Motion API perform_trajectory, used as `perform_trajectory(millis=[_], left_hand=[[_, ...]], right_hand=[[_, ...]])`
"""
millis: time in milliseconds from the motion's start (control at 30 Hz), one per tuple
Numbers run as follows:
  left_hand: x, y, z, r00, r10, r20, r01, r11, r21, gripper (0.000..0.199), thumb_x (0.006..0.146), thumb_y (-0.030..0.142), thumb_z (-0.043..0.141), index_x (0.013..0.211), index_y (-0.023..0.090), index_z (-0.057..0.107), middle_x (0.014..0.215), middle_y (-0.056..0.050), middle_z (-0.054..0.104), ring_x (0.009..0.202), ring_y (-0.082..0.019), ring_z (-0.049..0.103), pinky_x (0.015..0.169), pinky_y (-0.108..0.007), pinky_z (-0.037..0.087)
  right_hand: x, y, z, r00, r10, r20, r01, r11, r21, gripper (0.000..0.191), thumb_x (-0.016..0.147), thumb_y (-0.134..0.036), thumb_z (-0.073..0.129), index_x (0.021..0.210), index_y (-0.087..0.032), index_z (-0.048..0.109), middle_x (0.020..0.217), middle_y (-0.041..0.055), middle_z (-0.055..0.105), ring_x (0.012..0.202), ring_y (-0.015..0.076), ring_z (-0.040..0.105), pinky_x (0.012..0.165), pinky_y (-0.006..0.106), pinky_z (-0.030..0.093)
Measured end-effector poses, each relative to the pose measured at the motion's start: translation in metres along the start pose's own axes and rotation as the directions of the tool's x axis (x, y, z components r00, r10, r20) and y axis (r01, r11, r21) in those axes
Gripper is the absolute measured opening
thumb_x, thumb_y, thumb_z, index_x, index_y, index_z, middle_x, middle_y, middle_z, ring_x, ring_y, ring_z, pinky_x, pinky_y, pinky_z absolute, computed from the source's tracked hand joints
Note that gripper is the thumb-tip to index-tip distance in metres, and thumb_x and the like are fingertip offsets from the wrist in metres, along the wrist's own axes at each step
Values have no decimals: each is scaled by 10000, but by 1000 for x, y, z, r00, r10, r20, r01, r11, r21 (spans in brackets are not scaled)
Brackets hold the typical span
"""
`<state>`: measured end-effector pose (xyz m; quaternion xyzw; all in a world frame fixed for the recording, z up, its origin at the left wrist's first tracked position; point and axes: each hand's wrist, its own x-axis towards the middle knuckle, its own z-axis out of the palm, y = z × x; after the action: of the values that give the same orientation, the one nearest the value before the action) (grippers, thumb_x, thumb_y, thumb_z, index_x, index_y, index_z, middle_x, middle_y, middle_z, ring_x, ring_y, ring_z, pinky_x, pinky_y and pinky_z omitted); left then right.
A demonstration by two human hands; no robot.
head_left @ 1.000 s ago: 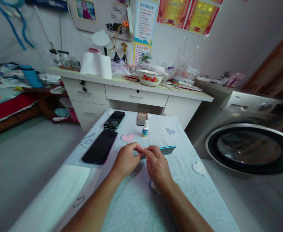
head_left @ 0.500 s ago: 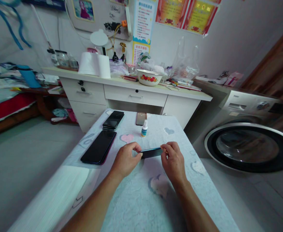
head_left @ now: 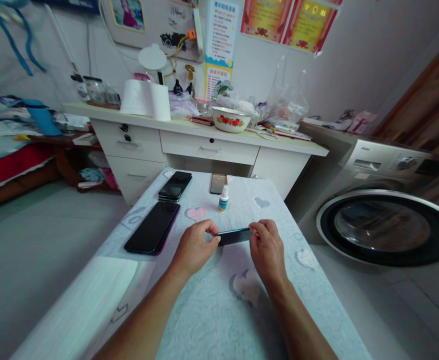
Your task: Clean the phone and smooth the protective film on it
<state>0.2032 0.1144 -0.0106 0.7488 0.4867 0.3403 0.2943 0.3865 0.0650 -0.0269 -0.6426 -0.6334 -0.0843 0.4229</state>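
Between my two hands a dark smartphone [head_left: 235,236] is held sideways, tilted so that it shows as a narrow strip above the table. My left hand [head_left: 197,246] pinches its left end between thumb and fingers. At the other end my right hand [head_left: 267,250] grips it with fingers curled. Just beyond the phone stands a small white bottle [head_left: 223,200] with a blue and yellow label. Left of my left hand lies a large black phone [head_left: 153,228] with a reddish edge. Behind that one is a stack of phones [head_left: 175,185]. Another phone [head_left: 218,183] lies near the table's far edge.
A pale blue cloth with hearts covers the narrow table [head_left: 204,310]. A white desk [head_left: 210,147] stands across its far end, bearing a flowered bowl [head_left: 231,120] and paper rolls [head_left: 144,100]. To the right is a washing machine [head_left: 377,215].
The view has shifted very slightly. Both hands keep the same hold on the phone, and nothing on the table has moved.
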Motion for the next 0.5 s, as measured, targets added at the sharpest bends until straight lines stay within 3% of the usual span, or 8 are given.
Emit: perform_trajectory(millis=[200,500], left_hand=[[0,-6,1,1000,16,11,-16,1000,12,67,702,192,567,757,187,606,767,18,664,642,-128,567,598,-223,405],[1,-3,2,999,31,22,-30,999,-41,76,719,182,546,745,185,617,773,2,678,760,-155,610,715,-255,442]], right_hand=[[-6,-19,11,987,-130,96,117,985,129,282,833,-68,419,993,-178,624,953,67,548,829,152,569,730,264,486],[-10,-39,16,956,-259,140,215,939,267,328,858,-86,407,1087,-197,615,984,69,552,835,145,575,742,246,503]])
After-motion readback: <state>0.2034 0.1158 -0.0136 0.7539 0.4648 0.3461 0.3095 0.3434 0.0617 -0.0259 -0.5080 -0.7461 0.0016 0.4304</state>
